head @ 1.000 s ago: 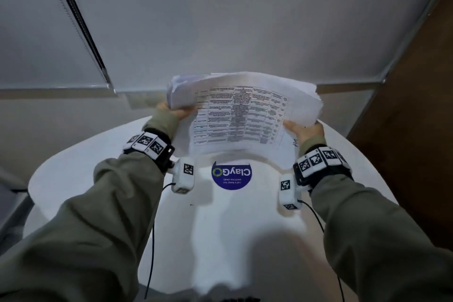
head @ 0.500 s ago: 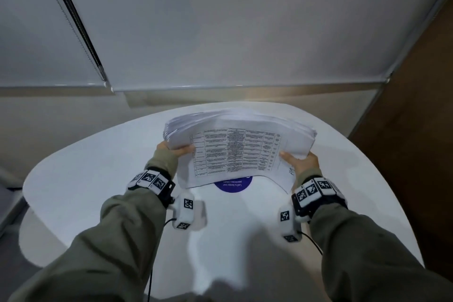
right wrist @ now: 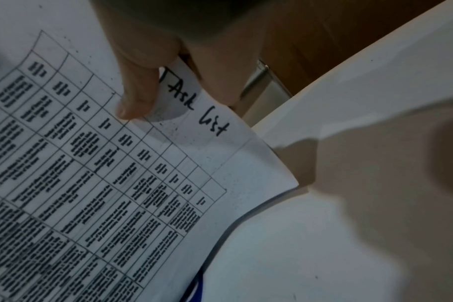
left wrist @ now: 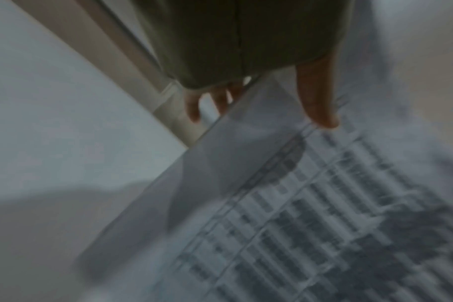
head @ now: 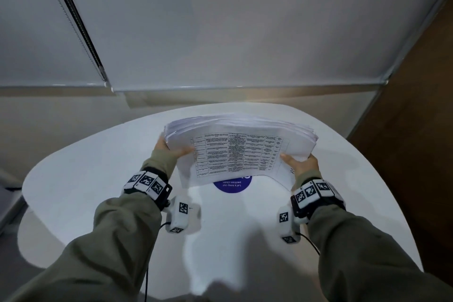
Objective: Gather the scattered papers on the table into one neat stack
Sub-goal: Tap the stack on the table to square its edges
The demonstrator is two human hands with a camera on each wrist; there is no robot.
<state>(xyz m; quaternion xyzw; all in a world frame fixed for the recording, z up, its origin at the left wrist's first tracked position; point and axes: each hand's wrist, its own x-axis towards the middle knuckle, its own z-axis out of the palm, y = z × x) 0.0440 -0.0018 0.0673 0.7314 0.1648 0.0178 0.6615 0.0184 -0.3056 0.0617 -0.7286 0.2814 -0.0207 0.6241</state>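
A thick stack of white papers with a printed table on its top sheet is held over the middle of the round white table. My left hand grips its left edge, thumb on top and fingers underneath. My right hand grips the right edge the same way. In the right wrist view the thumb presses the top sheet of the papers beside handwritten words. In the blurred left wrist view the thumb lies on the papers. The stack's near edge sags toward the tabletop.
A round blue sticker on the table shows just under the near edge of the papers. Grey wall panels stand behind the table and a brown wooden surface is at the right.
Both hands have brought the stack down from a raised, upright position toward the tabletop and tilted it flatter. The papers now cover most of the blue sticker.
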